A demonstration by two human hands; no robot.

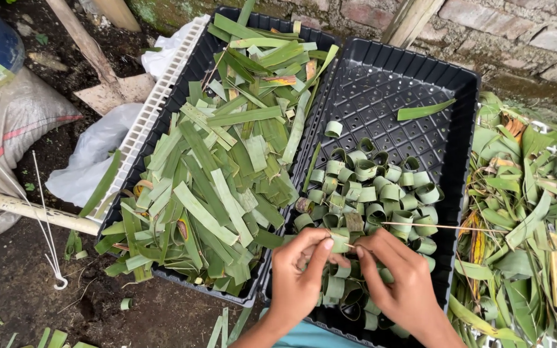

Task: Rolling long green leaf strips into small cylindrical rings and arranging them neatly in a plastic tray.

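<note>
Leaf ring (340, 240) pinched by left hand (298, 277), thin stick (433, 225) pinched by right hand (400, 283), lower centre; two black trays (459, 129), bare soil (27, 270), brick wall (536, 38) top.

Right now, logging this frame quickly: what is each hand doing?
Left hand: closed, pinching a rolled leaf ring.
Right hand: closed on a thin stick.

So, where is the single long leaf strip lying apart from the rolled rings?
In the head view, the long leaf strip lies in the right black tray, near its far right corner, beyond the pile of rolled leaf rings.
</note>
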